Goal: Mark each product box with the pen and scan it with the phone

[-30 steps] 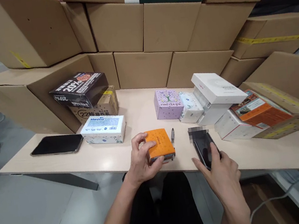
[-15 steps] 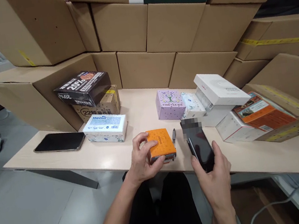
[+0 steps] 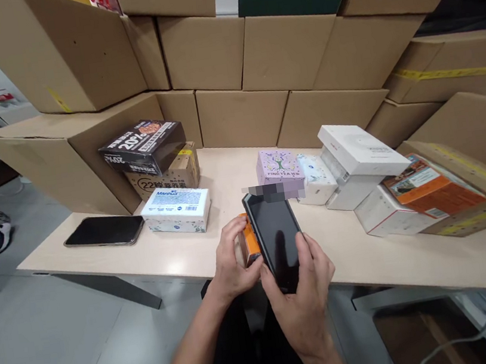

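Clamped around the lower part of a black handheld device (image 3: 275,238), the right hand (image 3: 302,300) holds it tilted up above the near edge of the table (image 3: 207,181), thumb on the screen side and fingers behind. The left hand (image 3: 231,262) is closed on a small orange box (image 3: 249,246), which sits at 9 o'clock from the device, touching it or nearly so and mostly hidden behind it. The device looks stiff, smooth and probably slippery, with a glass face that seems fragile, so taking it by the two long edges seems safest. The box looks light and stiff, easy to pinch by its short sides. At 12 o'clock stands a lilac tea box (image 3: 279,168), at 2 o'clock a white box (image 3: 358,150), at 10 o'clock a blue-and-white carton (image 3: 177,206), and farther at 9 o'clock a flat phone (image 3: 104,230).
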`<state>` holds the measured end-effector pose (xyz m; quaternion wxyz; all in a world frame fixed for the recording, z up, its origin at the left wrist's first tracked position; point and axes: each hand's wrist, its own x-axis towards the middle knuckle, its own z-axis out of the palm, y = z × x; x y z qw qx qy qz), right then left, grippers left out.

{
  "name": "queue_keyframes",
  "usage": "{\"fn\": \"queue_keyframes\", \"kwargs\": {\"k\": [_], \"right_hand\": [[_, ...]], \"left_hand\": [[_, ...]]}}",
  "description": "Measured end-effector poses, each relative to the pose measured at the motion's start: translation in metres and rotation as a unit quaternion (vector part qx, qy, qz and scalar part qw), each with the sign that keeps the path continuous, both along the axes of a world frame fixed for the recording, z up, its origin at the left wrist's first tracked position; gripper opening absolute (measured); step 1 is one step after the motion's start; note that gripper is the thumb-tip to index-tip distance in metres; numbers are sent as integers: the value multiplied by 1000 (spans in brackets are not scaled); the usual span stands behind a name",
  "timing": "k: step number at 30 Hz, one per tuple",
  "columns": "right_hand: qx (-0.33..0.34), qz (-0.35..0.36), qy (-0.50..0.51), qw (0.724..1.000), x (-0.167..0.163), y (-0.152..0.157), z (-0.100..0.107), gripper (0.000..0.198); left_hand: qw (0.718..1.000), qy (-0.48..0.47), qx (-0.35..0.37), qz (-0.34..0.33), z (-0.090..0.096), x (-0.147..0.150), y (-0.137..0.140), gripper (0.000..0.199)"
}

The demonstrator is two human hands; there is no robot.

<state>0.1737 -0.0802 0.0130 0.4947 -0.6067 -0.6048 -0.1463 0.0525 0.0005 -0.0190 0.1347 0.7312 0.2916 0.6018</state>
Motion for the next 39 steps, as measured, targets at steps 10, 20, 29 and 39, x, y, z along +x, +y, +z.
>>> {"fn": "queue_keyframes", "kwargs": {"k": [10, 20, 29, 39], "right_hand": [[-9, -16, -10, 1000, -1, 1, 1, 74], [-20, -16, -13, 1000, -1, 0, 2, 74], [-22, -11, -31, 999, 2, 1, 4, 75], [-24, -8, -30, 999, 2, 0, 4, 76]], "left_hand": [[1000, 0, 24, 5, -1, 1, 1, 71], [999, 19, 37, 8, 5, 1, 0, 68], [999, 24, 38, 17, 5, 1, 0, 68], [999, 28, 32, 19, 4, 0, 0, 67]]}}
